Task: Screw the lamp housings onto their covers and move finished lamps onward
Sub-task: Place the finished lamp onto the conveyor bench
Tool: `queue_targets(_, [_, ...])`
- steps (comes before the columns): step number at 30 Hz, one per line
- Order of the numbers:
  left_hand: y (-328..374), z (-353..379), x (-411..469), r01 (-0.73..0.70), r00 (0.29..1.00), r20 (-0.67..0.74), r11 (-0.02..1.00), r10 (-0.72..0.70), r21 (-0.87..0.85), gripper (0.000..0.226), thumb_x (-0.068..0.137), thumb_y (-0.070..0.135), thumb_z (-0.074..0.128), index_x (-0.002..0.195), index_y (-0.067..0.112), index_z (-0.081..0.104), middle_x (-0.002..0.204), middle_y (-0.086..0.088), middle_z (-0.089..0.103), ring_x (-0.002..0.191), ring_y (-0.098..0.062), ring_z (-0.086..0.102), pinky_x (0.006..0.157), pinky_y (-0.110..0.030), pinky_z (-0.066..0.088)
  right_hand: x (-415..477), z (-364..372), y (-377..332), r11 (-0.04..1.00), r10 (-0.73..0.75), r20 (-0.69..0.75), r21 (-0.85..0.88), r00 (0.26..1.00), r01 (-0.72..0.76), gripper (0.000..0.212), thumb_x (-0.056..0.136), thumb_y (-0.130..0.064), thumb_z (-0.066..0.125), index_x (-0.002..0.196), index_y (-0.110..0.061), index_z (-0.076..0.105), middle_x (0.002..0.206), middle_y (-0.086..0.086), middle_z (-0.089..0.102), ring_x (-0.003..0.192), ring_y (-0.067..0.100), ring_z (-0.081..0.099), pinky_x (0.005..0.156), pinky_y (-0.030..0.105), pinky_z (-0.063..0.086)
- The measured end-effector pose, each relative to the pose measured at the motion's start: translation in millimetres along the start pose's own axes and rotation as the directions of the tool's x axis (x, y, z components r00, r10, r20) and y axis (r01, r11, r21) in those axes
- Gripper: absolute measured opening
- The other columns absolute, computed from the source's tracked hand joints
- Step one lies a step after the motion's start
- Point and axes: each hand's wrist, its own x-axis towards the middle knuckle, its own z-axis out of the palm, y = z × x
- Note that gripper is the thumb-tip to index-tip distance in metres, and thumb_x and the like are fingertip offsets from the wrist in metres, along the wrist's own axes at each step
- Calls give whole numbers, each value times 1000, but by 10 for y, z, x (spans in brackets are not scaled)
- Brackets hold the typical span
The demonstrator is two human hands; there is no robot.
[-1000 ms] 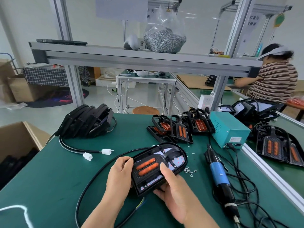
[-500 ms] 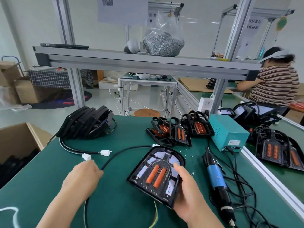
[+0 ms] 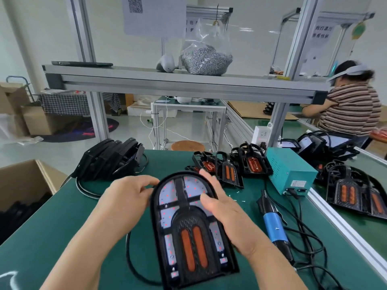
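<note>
lamp (image 3: pixel 189 229) held up between both hands | left hand (image 3: pixel 127 197) fingers pinching its top-left rim | right hand (image 3: pixel 222 208) gripping right edge, thumb on its face | screwdriver (image 3: pixel 274 222) just right of right hand

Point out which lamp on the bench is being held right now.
The large lamp at front centre, gripped between the left hand and right hand. The other lamps sit untouched in a cluster farther back beside the teal box.
</note>
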Motion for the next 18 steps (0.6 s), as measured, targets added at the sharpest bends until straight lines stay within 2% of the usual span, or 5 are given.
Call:
queue_targets(4, [72, -142, 92, -71, 996, -55, 993, 67, -93, 40, 92, 19, 61, 83, 57, 69, 72, 4, 69, 53, -10, 58, 47, -19, 43, 140, -71, -128, 995, -53, -41, -83, 998, 49, 43, 85, -60, 47, 120, -83, 36, 143, -53, 26, 150, -6, 5, 127, 37, 1])
queue_targets(6, [71, -191, 143, -91, 988, -136, 982, 69, -164, 40, 93, 18, 63, 79, 56, 70, 70, 1, 67, 45, -8, 52, 42, -15, 38, 212, -106, -74, 996, -66, -96, -67, 993, 60, 56, 80, -69, 48, 135, -60, 50, 158, -25, 33, 154, 8, 11, 127, 42, 4])
queue_targets(9, [79, -233, 190, -143, 976, -196, 961, 97, -235, 34, 94, 19, 63, 84, 50, 72, 64, 8, 63, 43, -3, 43, 43, -14, 35, 295, -109, -85, 998, -70, -109, -3, 992, 70, 65, 82, -69, 49, 124, -26, 71, 132, -4, 67, 136, 22, 51, 120, 49, 29])
queue_targets(12, [111, -203, 238, -177, 956, -288, 905, 63, -387, 25, 95, 14, 59, 91, 34, 74, 60, 11, 59, 43, -2, 38, 44, -12, 33, 345, -53, -83, 994, -10, -162, 107, 987, 28, 72, 79, -71, 55, 115, -12, 73, 118, 9, 73, 120, 32, 62, 113, 55, 38])
queue_targets(18, [305, 56, 361, -10, 983, -87, 431, -161, -902, 20, 102, 9, 46, 93, 11, 63, 59, 5, 49, 35, -1, 28, 33, -12, 25, 373, 160, 14, 952, -8, -103, 305, 995, 40, 57, 95, -54, 51, 130, -10, 66, 125, 12, 71, 119, 31, 65, 106, 49, 48])
